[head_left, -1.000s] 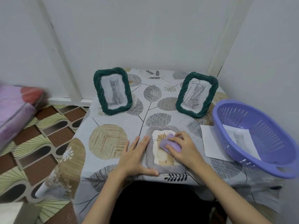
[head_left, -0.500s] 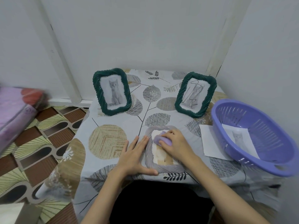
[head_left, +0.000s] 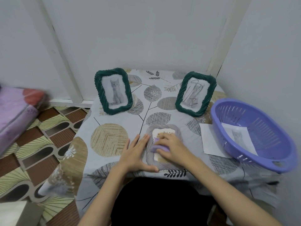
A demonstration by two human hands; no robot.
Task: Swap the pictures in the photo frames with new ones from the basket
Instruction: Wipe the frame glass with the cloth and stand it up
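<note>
With the flat, open left hand [head_left: 136, 154] bracing the grey frame [head_left: 163, 145], the right hand [head_left: 172, 148] grips a purple cloth [head_left: 158, 147]; light, even strokes should avoid shifting it.

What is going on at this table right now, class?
A person is working on a grey frame lying flat at the table's near edge. The left hand rests flat against its side, steadying it, while the right hand presses a purple cloth onto its middle. Two green frames stand behind, and a cat picture lies in the purple basket.
</note>
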